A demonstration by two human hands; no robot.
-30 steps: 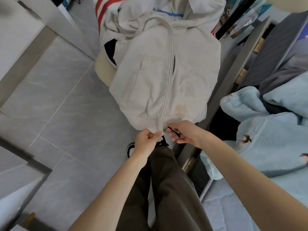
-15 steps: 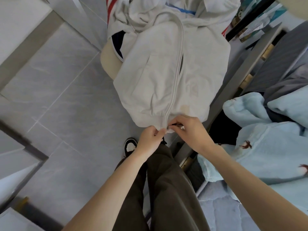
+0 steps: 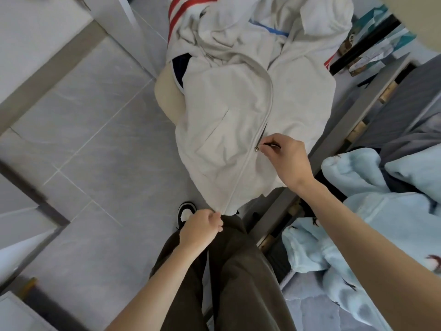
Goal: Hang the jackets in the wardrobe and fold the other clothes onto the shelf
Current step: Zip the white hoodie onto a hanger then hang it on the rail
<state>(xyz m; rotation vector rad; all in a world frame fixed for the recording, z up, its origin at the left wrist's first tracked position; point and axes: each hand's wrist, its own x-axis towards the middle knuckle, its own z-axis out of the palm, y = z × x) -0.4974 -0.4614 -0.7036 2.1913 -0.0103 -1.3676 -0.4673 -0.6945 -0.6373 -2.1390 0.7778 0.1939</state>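
Early stage: white jacket [image 3: 226,130], centre frame on the clothes pile [image 3: 214,32], zipped partway; left hand [image 3: 202,226] grips its hem, right hand [image 3: 285,158] pinches the zip pull [image 3: 256,149]; hanging and folding not yet done.

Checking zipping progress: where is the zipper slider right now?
Head view, centre: the zipper slider sits partway up the front of the white jacket, just left of the right hand pinching its pull, well above the left hand gripping the hem.
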